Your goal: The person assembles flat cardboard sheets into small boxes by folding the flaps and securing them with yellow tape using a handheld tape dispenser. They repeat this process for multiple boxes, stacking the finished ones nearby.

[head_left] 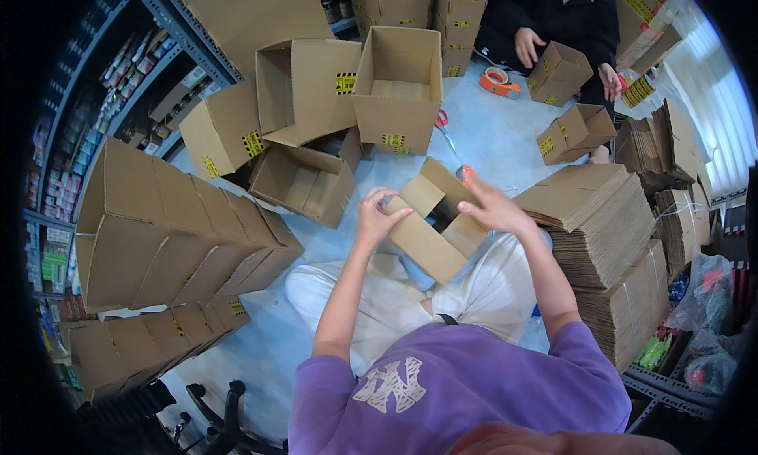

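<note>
A small brown cardboard box stands tilted over my lap, its top flaps partly folded in and a dark gap showing between them. My left hand grips its left side, thumb over the flap and fingers curled behind. At the right side my right hand rests with fingers stretched out and the thumb against a flap. Just beyond the box, a small orange and grey object shows beside my right fingertips; its kind is unclear. Red-handled scissors lie on the floor farther off.
Several open cartons are heaped ahead. Rows of boxes stand left, before a shelf. Flattened cardboard stacks rise at right. A person in black sits across, hands near a small box and an orange tape dispenser.
</note>
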